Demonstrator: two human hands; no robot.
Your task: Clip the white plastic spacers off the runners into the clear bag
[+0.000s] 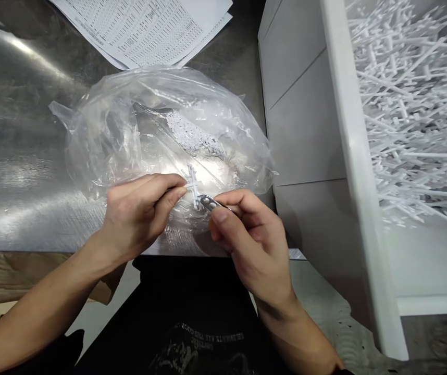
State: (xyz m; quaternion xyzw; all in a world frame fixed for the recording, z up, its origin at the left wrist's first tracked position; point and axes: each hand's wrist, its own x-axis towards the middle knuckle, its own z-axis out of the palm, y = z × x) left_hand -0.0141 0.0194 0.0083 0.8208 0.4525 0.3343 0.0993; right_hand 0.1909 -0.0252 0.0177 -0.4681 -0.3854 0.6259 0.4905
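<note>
My left hand (145, 208) pinches a small white branched plastic piece (193, 182) between thumb and fingertips, above the front of a clear plastic bag (102, 120). From the right, my right hand (247, 224) is closed around a small metal cutting tool (208, 202), its tip against the lower part of the white piece. The tool's handles are mostly hidden by my fingers. Inside or beneath the bag's film, many tiny white bits (192, 133) show in its middle.
Printed sheets (141, 31) lie behind the bag on the metal table (24, 172). At the right stands a white bin (348, 130) full of white plastic sprues (414, 114). Brown paper (8, 276) is below the table's front edge at left.
</note>
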